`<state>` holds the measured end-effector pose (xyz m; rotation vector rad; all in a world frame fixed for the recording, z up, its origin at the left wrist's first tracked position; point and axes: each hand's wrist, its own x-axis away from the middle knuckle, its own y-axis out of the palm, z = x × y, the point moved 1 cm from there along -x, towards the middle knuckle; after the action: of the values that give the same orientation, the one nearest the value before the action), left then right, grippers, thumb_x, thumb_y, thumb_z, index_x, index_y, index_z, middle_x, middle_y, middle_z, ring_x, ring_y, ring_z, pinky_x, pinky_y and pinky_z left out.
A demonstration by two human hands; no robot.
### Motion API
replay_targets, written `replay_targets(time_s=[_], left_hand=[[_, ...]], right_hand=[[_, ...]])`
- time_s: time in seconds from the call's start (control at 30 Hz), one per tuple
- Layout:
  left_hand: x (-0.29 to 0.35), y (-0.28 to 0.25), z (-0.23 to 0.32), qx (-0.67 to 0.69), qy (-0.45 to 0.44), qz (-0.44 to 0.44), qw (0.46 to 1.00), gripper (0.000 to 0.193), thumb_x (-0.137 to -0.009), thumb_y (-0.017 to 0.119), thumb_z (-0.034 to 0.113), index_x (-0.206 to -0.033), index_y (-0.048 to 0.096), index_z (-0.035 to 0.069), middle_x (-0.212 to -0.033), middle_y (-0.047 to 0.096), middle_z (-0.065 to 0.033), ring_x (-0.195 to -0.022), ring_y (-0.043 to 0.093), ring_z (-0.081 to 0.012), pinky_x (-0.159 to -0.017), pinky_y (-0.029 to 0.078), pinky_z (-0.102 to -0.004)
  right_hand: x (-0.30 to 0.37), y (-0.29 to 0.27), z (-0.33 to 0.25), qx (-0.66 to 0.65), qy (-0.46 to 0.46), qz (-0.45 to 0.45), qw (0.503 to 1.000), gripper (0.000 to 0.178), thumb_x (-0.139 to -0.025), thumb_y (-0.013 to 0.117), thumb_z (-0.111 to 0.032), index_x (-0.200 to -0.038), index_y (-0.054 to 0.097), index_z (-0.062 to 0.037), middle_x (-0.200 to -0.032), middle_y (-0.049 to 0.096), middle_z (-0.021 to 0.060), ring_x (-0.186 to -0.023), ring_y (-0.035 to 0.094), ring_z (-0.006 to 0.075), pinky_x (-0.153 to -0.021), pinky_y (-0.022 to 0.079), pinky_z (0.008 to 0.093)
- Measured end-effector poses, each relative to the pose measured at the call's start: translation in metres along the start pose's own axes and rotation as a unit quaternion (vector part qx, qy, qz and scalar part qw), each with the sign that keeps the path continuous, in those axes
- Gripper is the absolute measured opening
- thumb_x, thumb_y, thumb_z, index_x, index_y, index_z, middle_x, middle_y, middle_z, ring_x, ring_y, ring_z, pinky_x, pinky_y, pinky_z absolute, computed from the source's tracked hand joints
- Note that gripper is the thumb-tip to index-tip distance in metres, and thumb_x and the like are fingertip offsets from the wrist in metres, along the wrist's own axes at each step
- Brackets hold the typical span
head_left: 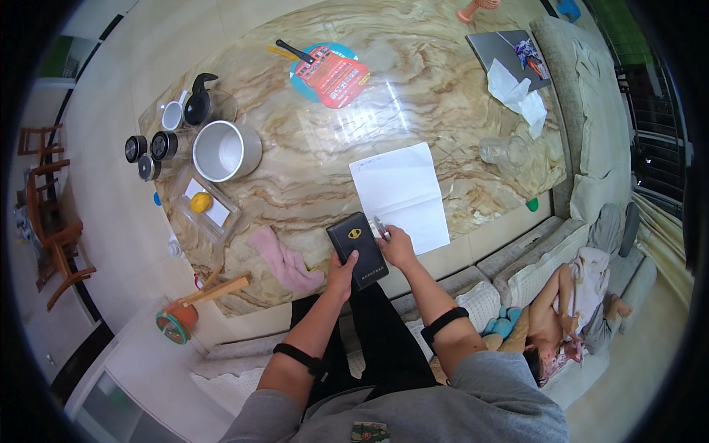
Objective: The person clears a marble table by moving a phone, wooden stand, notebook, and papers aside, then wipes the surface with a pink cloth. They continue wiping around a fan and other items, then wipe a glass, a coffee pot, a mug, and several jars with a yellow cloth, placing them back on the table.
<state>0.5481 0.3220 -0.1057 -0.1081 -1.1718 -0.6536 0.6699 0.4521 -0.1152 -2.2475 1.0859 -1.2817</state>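
My left hand [341,276] grips the lower left edge of a black-covered notebook [359,255] with a gold emblem, thumb on the cover. The notebook is tilted, held at the table's near edge above my lap. At its upper right side my right hand [397,248] is closed in a pinch on a small silvery-white thing [380,227], too small to name. Beyond the right hand lies a creased white sheet of paper [408,193] with a little handwriting at its top. A pink cloth [279,260] is crumpled on the table left of the notebook.
On the marbled table [295,148] stand a white pot [227,150], black-lidded jars [164,145], a clear tray [221,227] and hand fans [332,74]. Farther right are a glass [504,151], tissues [517,96] and a laptop [509,55]. Another person [550,325] lies on the sofa.
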Motion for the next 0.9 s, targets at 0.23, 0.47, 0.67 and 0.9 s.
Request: replay_targets(time_s=[0.23,0.47,0.67,0.9], left_hand=[[-0.006,0.061,0.032,-0.064,0.029,-0.074,0.995,0.035,-0.098,0.065,0.014,-0.129,0.051,0.005,-0.121,0.063,-0.0063,-0.11,0.059,-0.0159,-0.096,0.049,-0.0333],[-0.061,0.094,0.02,-0.149,0.118,-0.01,0.982,0.038,-0.093,0.072,0.02,-0.122,0.056,0.002,-0.12,0.056,-0.012,-0.107,0.057,-0.0221,-0.096,0.047,-0.0353],[-0.08,0.072,0.01,-0.196,0.127,0.099,0.967,0.035,-0.089,0.075,0.023,-0.112,0.062,0.0,-0.126,0.043,-0.016,-0.11,0.052,-0.0276,-0.098,0.044,-0.0385],[-0.061,0.096,0.032,-0.077,0.08,0.029,0.993,0.026,-0.093,0.071,0.015,-0.113,0.062,0.001,-0.11,0.065,-0.0083,-0.092,0.063,-0.0164,-0.08,0.054,-0.032]], right_hand=[[-0.019,-0.06,0.007,-0.055,0.032,0.045,0.997,0.03,-0.085,0.074,-0.021,-0.104,0.066,0.0004,-0.091,0.07,0.023,-0.087,0.068,0.0411,-0.076,0.053,0.0456],[-0.06,-0.089,0.016,-0.097,0.045,0.083,0.991,0.028,-0.089,0.071,-0.021,-0.107,0.061,-0.0021,-0.094,0.07,0.0212,-0.088,0.068,0.0396,-0.078,0.053,0.0438],[-0.079,-0.093,0.023,-0.12,0.05,0.106,0.986,0.026,-0.088,0.072,-0.021,-0.103,0.064,-0.0016,-0.093,0.071,0.019,-0.085,0.069,0.0369,-0.077,0.053,0.0424],[-0.084,-0.073,0.03,-0.166,0.073,0.141,0.973,0.023,-0.089,0.073,-0.018,-0.1,0.065,-0.0002,-0.076,0.067,0.0088,-0.06,0.063,0.0155,-0.058,0.053,0.0311]])
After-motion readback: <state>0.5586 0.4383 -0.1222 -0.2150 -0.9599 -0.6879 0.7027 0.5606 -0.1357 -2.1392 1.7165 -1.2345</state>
